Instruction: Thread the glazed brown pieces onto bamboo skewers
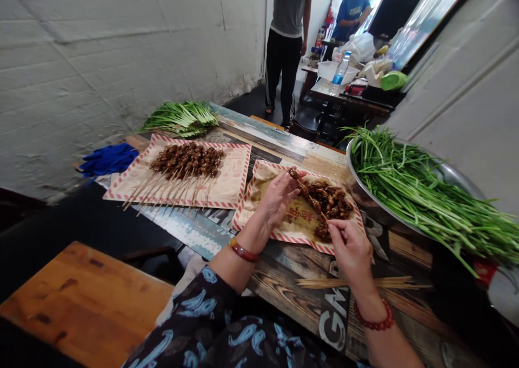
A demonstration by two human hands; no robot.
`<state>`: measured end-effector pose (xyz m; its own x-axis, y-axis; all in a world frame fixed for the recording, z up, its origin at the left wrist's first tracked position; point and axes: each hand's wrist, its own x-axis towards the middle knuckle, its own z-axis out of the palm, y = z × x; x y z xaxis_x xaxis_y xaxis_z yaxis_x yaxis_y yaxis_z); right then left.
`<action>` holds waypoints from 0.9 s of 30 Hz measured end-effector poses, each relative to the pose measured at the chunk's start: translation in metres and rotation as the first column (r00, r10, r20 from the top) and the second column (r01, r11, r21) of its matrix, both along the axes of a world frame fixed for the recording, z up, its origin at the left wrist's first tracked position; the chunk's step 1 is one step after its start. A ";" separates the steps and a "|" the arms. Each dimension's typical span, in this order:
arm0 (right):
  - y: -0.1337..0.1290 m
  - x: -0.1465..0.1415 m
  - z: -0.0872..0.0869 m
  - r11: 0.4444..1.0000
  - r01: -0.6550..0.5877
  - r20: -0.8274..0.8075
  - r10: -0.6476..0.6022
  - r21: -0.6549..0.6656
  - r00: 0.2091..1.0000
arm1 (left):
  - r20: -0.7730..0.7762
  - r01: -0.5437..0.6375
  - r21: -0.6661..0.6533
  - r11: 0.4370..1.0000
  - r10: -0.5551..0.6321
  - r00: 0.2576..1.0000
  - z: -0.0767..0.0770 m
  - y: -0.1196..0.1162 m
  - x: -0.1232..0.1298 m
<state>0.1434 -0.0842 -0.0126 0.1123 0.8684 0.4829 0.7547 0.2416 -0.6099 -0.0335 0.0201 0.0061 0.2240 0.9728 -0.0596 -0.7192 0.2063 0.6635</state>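
My right hand (351, 249) pinches the bare end of a thin wooden skewer, and glossy brown pieces of food (305, 188) are threaded along it. At the skewer's far tip, the fingers of my left hand (278, 198) close on the topmost piece; part of their grip is hidden. Below the skewer lies a heap of loose brown pieces (334, 199) on an oil-stained paper sheet (279, 233) with a red-striped border. To the left, several finished skewers (188, 160) lie side by side on a second striped paper (233, 181).
Bare wooden skewers (365, 283) lie near the table's front edge. A metal bowl (357, 181) of green chives stands at right. Cut green stalks (182, 118) and a blue cloth-like item (107, 159) are at far left. Two people stand beyond, near a cluttered table (344, 103). A wooden stool (85, 308) is lower left.
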 end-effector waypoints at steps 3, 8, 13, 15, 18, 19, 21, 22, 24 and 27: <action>-0.002 0.000 -0.001 1.000 -0.023 -0.003 0.023 -0.016 1.000 | 0.038 -0.019 0.051 0.998 0.017 0.999 0.000 0.002 -0.006; -0.003 0.001 -0.002 0.997 -0.030 0.071 0.026 0.064 0.997 | 0.066 -0.053 0.029 0.998 0.051 0.996 -0.003 0.002 -0.006; -0.003 0.001 -0.001 0.995 -0.006 0.128 -0.007 0.095 0.992 | 0.040 -0.103 -0.013 0.995 0.104 0.994 -0.004 0.001 -0.001; -0.004 0.001 -0.001 0.996 0.008 0.133 -0.019 0.084 0.991 | 0.039 -0.112 -0.021 0.994 0.112 0.993 -0.005 0.000 0.002; -0.006 0.001 -0.003 0.998 0.031 0.132 -0.039 0.061 0.990 | 0.037 -0.089 -0.021 0.996 0.090 0.995 -0.007 -0.004 0.005; -0.006 0.002 -0.005 0.998 0.038 0.128 -0.045 0.051 0.991 | 0.032 -0.080 -0.014 0.997 0.081 0.996 -0.007 -0.005 0.005; -0.008 0.005 -0.009 0.998 0.054 0.089 -0.055 0.009 0.995 | 0.028 -0.060 -0.012 0.998 0.060 0.998 -0.007 -0.006 0.005; -0.008 0.007 -0.010 0.997 0.070 0.041 -0.069 -0.018 0.997 | 0.031 -0.052 -0.024 0.998 0.052 0.998 -0.007 -0.007 0.005; -0.005 0.010 -0.009 0.992 0.094 -0.145 -0.106 -0.086 0.984 | 0.045 -0.039 -0.068 0.997 0.042 0.998 -0.008 -0.008 0.004; 0.007 0.008 0.009 0.986 0.087 -0.465 -0.143 -0.139 0.874 | 0.061 -0.028 -0.131 0.991 0.036 0.997 -0.011 -0.009 0.005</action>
